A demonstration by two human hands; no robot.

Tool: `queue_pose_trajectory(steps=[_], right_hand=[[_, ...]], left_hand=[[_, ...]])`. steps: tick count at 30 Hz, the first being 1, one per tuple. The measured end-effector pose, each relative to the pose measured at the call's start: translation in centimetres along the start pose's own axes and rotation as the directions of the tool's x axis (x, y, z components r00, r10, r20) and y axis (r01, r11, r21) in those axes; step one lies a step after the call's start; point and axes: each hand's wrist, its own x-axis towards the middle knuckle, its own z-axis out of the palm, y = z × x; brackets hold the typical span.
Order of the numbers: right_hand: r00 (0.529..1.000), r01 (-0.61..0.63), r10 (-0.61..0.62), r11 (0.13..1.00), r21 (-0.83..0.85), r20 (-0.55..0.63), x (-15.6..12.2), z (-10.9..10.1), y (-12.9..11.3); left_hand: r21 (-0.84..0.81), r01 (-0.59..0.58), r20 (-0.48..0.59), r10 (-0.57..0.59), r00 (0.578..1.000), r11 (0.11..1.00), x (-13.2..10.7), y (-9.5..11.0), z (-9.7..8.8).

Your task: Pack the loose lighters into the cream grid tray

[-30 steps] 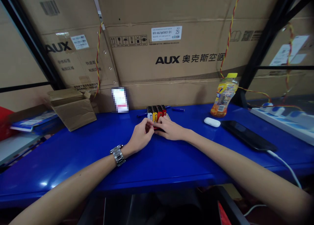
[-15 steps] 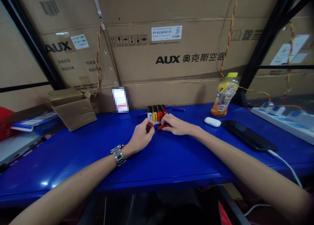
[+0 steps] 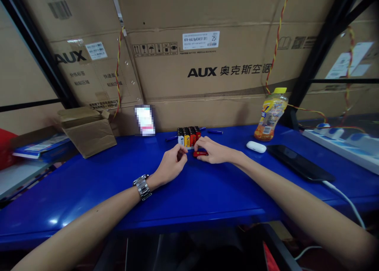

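Observation:
A block of upright lighters [image 3: 189, 136] with black tops stands on the blue table [image 3: 189, 192], its front showing white, yellow, orange and red bodies. A pale strip runs along the base of its front. My right hand [image 3: 215, 149] is closed around a red lighter [image 3: 199, 154] lying sideways just before the block; the fingers cover its right end. My left hand [image 3: 171, 162], wearing a metal watch [image 3: 143, 187], is curled with thumb and forefinger close together. Its forefinger tip is at the block's front left corner. Whether anything is between those fingers is hidden.
Behind the block lie blue pens [image 3: 215, 131]. At right are a drink bottle [image 3: 271, 115], a white earbud case [image 3: 256, 146], a black phone on a cable [image 3: 299, 162] and a power strip [image 3: 343, 146]. An open carton [image 3: 89, 135] sits left; large cardboard boxes [image 3: 231, 89] wall the back.
The red lighter in my right hand has shifted slightly right and turned, showing more of its flat side. My left hand has hardly moved.

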Motion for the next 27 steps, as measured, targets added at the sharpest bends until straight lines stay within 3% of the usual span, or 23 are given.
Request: queue_pose_trajectory(steps=[6,10,12,16,20,27], right_hand=[[0.997,-0.061,0.06,0.998,0.023,0.053,0.0,-0.2,-0.1],[0.996,-0.033,0.037,0.998,0.055,-0.076,0.1,-0.7,-0.3],[0.977,-0.093,0.115,0.988,0.123,-0.179,0.2,-1.0,-0.1],[0.892,-0.17,0.298,0.918,0.358,-0.341,0.4,-0.8,1.3],[0.874,-0.136,0.349,0.844,0.519,-0.338,0.7,0.2,3.3],[0.864,-0.092,0.34,0.83,0.549,-0.37,0.7,0.8,3.6]], left_hand=[[0.011,0.007,0.021,-0.008,1.0,1.0,0.0,0.0,0.0],[0.025,-0.003,0.024,0.003,1.0,1.0,0.0,-0.1,0.0],[0.028,-0.011,0.026,0.01,1.0,1.0,0.0,-0.1,0.0],[0.04,-0.01,0.049,0.008,0.999,0.999,0.0,0.1,-0.1],[0.048,0.003,0.058,-0.006,0.998,0.999,0.0,0.3,-0.1],[0.047,-0.019,0.058,0.016,0.998,0.999,0.1,0.0,-0.1]])
